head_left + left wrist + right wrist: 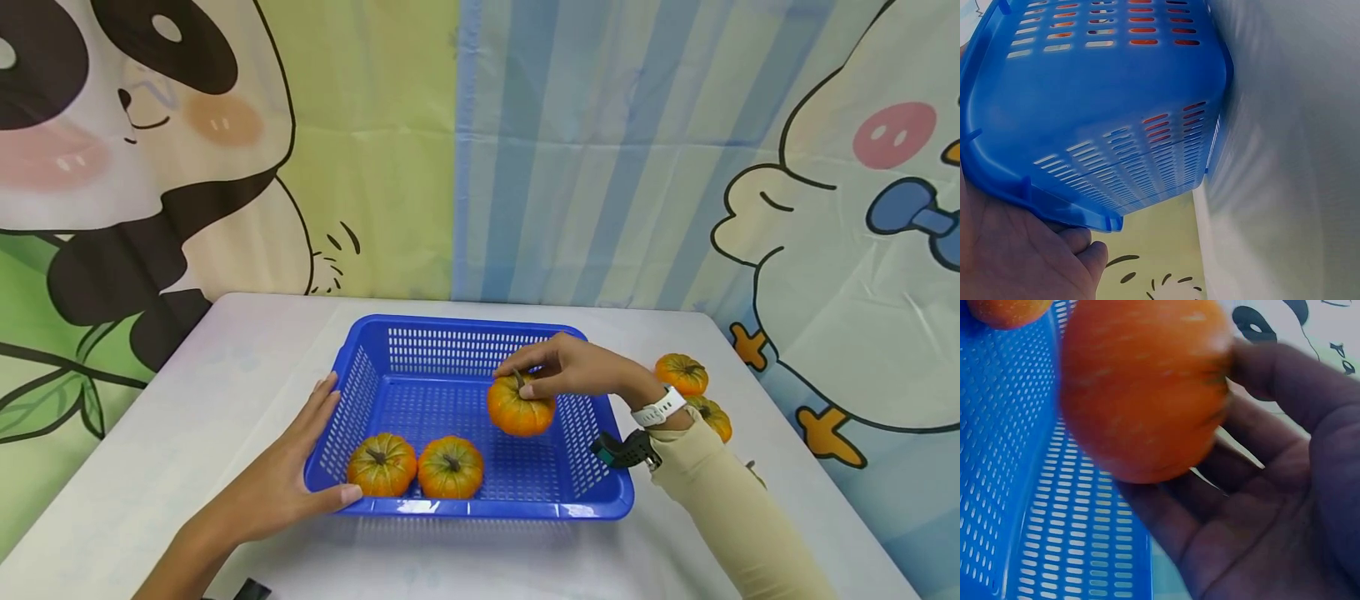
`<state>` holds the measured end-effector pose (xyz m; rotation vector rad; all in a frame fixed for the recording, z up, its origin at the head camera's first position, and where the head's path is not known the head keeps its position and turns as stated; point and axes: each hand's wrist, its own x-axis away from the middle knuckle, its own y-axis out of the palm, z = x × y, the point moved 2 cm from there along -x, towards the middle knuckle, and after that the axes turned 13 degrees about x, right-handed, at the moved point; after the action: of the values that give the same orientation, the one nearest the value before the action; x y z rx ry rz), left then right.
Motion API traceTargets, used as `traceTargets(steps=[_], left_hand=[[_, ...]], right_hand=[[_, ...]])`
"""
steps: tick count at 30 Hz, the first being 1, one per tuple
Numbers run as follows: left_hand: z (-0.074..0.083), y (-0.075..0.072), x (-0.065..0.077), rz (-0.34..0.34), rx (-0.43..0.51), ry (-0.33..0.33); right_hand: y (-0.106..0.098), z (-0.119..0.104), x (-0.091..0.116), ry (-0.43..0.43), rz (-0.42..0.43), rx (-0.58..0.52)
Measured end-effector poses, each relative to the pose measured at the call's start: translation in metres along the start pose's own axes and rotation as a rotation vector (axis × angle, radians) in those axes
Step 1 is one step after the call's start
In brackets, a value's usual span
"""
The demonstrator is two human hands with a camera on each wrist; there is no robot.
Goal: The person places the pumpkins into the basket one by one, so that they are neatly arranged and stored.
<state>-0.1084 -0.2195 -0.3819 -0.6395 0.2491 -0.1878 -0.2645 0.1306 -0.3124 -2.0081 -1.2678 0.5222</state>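
Note:
My right hand (577, 367) pinches a small orange pumpkin (521, 414) near its stem, above the right part of the blue basket (480, 507). Fingers and thumb on the held pumpkin (1141, 394) also show in the right wrist view, slightly blurred. Two more pumpkins sit side by side at the basket's front left, the left one (381, 477) beside the right one (451, 479). At the basket's left side my left hand (288, 462) rests on the rim, its fingers extended along the side and the thumb on the front corner.
On the white table (225, 400), right of the basket, lie a far pumpkin (681, 374) and a nearer pumpkin (712, 419); a stem (752, 468) peeks past the sleeve. A cartoon-printed curtain (555, 150) hangs behind. A small black object (252, 590) shows at the bottom edge.

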Motion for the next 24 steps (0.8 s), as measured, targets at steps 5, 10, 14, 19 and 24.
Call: traceTargets(steps=[5, 10, 14, 19, 24], left_hand=[[0.0, 0.0, 0.0, 0.004, -0.003, 0.009], [0.0, 0.0, 0.0, 0.002, 0.003, 0.002], [0.001, 0.001, 0.0, -0.002, 0.004, -0.001], [0.002, 0.001, 0.0, -0.002, -0.001, -0.003], [0.002, 0.001, 0.0, -0.001, -0.003, 0.0]], right_hand=[[0.007, -0.005, -0.008, -0.016, -0.177, 0.039], [0.015, -0.006, -0.015, -0.02, -0.264, 0.086], [0.02, -0.004, -0.018, -0.015, -0.295, 0.101], [0.025, -0.002, -0.021, -0.009, -0.334, 0.104], [0.03, -0.002, -0.023, -0.003, -0.379, 0.086]])
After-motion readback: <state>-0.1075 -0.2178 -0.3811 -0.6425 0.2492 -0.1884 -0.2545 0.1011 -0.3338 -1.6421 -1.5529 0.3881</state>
